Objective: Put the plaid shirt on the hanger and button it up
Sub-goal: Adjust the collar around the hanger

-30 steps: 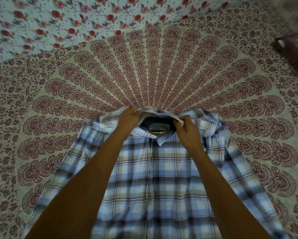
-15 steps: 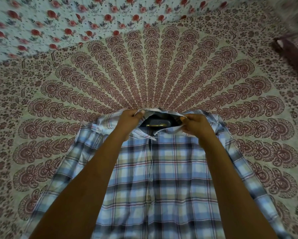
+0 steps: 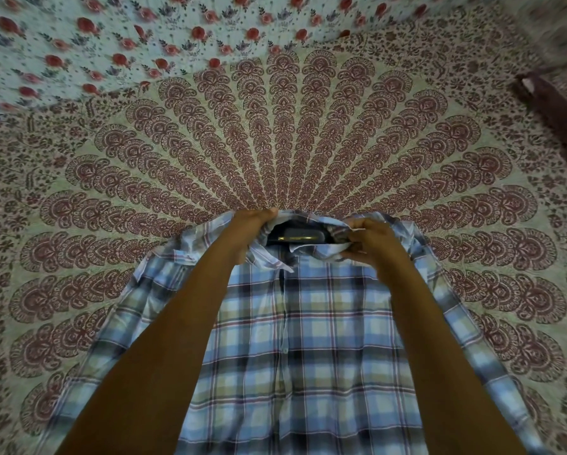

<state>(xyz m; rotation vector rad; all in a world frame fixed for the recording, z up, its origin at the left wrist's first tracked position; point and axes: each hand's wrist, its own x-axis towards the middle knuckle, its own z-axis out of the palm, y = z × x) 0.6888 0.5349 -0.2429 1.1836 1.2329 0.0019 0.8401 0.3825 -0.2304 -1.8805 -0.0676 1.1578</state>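
Over the last second the right hand (image 3: 371, 241) has rolled sideways and slid a little outward from the hanger (image 3: 293, 236), while the left hand (image 3: 252, 229) has barely shifted.

Left of the hanger, the left hand is closed round the collar edge, holding it up and back. This probably keeps the neck opening spread so the collar can settle over the hanger. The dark hanger with its brass-coloured bar shows only through that opening, and the rest is inside the plaid shirt (image 3: 292, 339). Right of the hanger, the right hand pinches the other collar edge, fingers pointing inward.

The shirt lies flat, front up, below the hanger, and its placket looks closed.

Everything rests on a bed (image 3: 275, 142) under a mandala-print spread. A floral sheet (image 3: 111, 44) lies beyond the hanger to the left. A blurred dark maroon object (image 3: 551, 106) sits well apart on the right.
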